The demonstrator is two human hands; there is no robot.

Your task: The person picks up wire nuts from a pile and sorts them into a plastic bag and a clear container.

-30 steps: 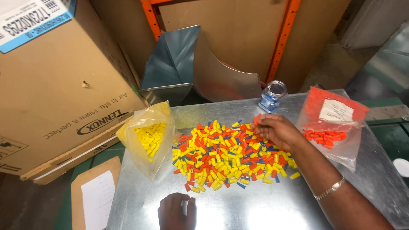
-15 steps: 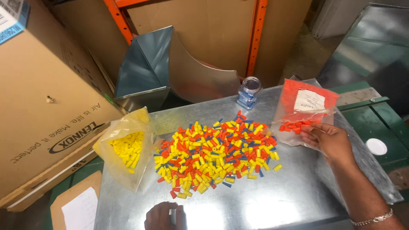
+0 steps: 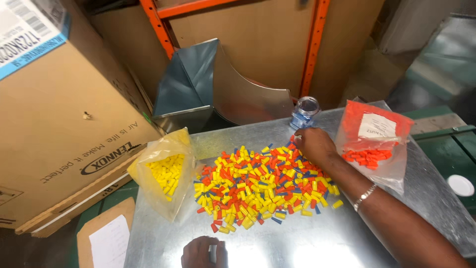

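A pile of small yellow, red and blue caps (image 3: 258,186) lies spread on a shiny metal table (image 3: 307,238). My right hand (image 3: 313,144) rests on the pile's far right edge, fingers curled down among the caps; what they pinch is hidden. My left hand (image 3: 203,252) lies at the table's near edge, fingers closed around a small pale object. A clear bag of yellow caps (image 3: 166,171) stands open left of the pile. A clear bag of orange caps (image 3: 374,144) lies to the right. A small clear jar with blue pieces (image 3: 303,113) stands behind my right hand.
A large cardboard box (image 3: 59,114) leans at the left. A bent sheet-metal duct piece (image 3: 213,89) stands behind the table, before orange rack posts (image 3: 311,44). A clipboard with paper (image 3: 104,238) lies low left. A white disc (image 3: 460,184) sits on a green surface at the right.
My right hand went from the pile over to the bag of orange caps and has come back to the pile's far right edge. My left hand has stayed at the near edge.
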